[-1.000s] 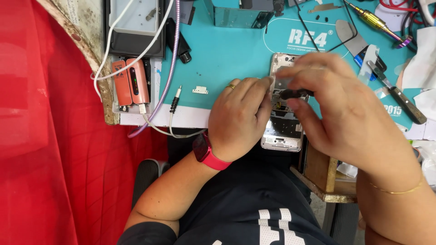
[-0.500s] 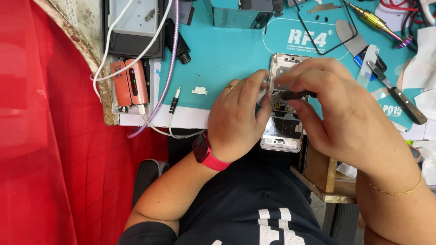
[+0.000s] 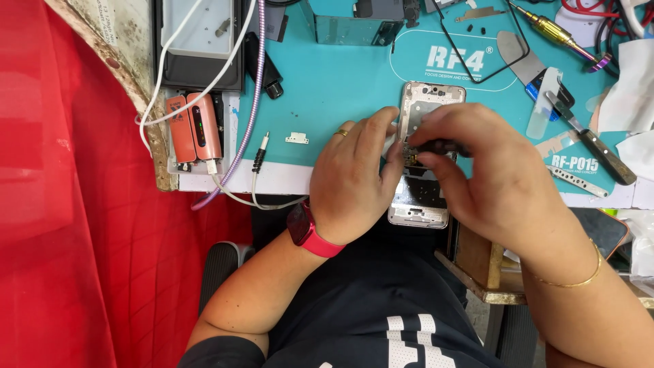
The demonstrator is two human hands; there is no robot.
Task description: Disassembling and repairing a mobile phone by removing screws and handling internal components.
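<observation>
Head view shows my left hand [image 3: 354, 180] bracing the opened phone frame [image 3: 428, 153], light, thin and fragile, by its nine-o'clock edge while my right hand [image 3: 487, 177] pinches a dark tool [image 3: 439, 145] over it.

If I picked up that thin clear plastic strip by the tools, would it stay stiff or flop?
The clear plastic strip looks thin and flat, so it would probably bend and feel very light. It rests partly over tools, so a nudge might make it slide on the teal mat.
</observation>
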